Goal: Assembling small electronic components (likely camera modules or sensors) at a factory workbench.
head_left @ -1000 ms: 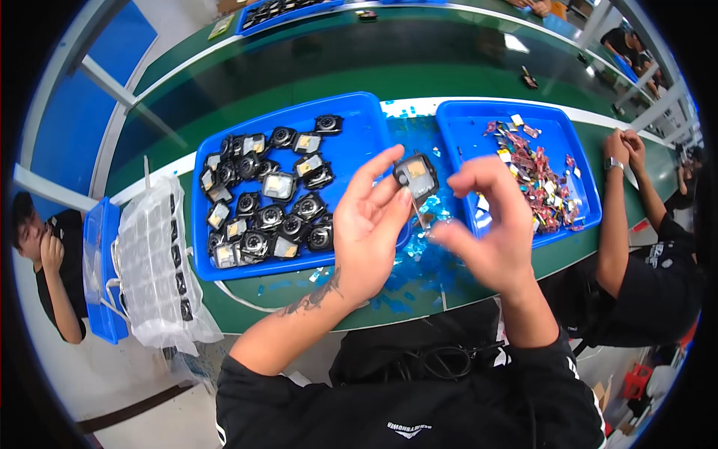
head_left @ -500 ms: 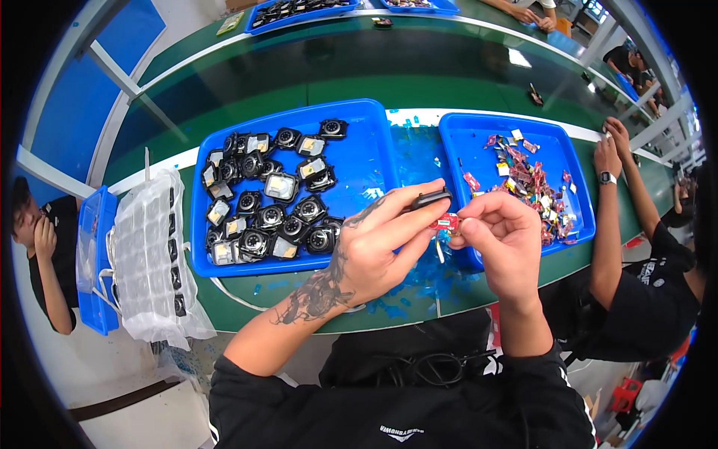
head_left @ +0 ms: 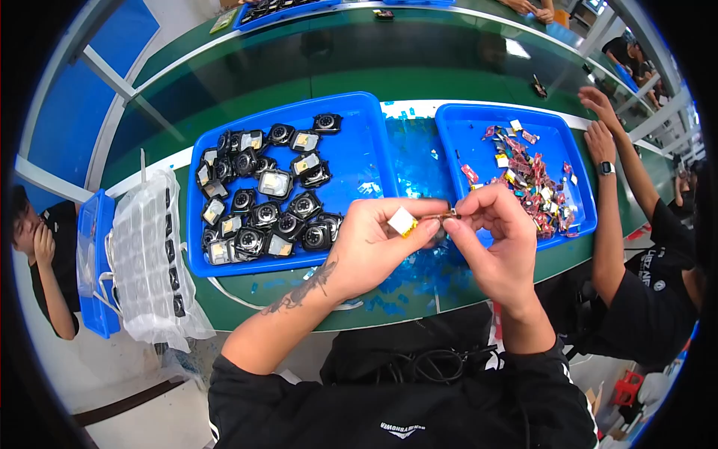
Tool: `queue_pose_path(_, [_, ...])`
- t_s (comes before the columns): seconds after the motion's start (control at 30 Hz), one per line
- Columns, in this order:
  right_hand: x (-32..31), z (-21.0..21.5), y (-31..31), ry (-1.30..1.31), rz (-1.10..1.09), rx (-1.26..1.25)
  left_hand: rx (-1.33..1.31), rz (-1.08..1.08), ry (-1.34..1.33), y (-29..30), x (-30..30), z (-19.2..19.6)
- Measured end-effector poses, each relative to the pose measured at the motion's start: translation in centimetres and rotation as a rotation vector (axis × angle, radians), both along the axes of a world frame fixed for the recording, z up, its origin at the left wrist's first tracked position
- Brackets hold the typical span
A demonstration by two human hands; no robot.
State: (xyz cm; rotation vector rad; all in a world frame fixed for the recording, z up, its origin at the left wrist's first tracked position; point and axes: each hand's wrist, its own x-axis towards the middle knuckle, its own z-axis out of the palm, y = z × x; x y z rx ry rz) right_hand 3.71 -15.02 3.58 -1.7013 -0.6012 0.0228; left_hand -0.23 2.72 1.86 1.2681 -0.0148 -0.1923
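Observation:
Both hands meet over the gap between two blue trays. My left hand (head_left: 378,243) is closed, thumb against fingers, on a small circuit board, seen nearly edge-on. A white square piece (head_left: 402,221) with a yellow edge sticks up by the left thumb. The fingertips of my right hand (head_left: 497,243) pinch the board's other end. A dark edge shows behind the left fingers; whether it is the black watch case is hidden. Several black watch cases (head_left: 264,214) lie in the left tray (head_left: 359,161). Small red, white and yellow board pieces (head_left: 535,172) are heaped in the right tray (head_left: 479,138).
Blue film scraps (head_left: 415,161) litter the green table (head_left: 269,295) between the trays. A clear compartment tray in plastic (head_left: 146,262) stands at the left. A co-worker's arms (head_left: 609,202) reach in at the right; another person (head_left: 45,254) sits at the left.
My left hand has turned, taking the black watch case out of plain sight. The board has tipped from its red face to edge-on, and the white square now shows. The co-worker's hands at the right have moved apart.

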Motion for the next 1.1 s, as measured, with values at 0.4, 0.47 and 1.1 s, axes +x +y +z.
queue_pose_path(0.4, [0.3,-1.3,0.7,0.002,-0.123,-0.007,-0.043,0.154,-0.216,-0.7,-0.1,-0.6])
queue_pose_path(0.47, [0.3,-1.4,0.9,0.016,-0.146,0.006,-0.002,0.168,-0.215,-0.9,-0.1,-0.7])
queue_pose_path(1.1, [16.1,1.5,7.5,0.211,0.173,-0.277,0.17,0.451,-0.311,-0.8,-0.1,-0.8])
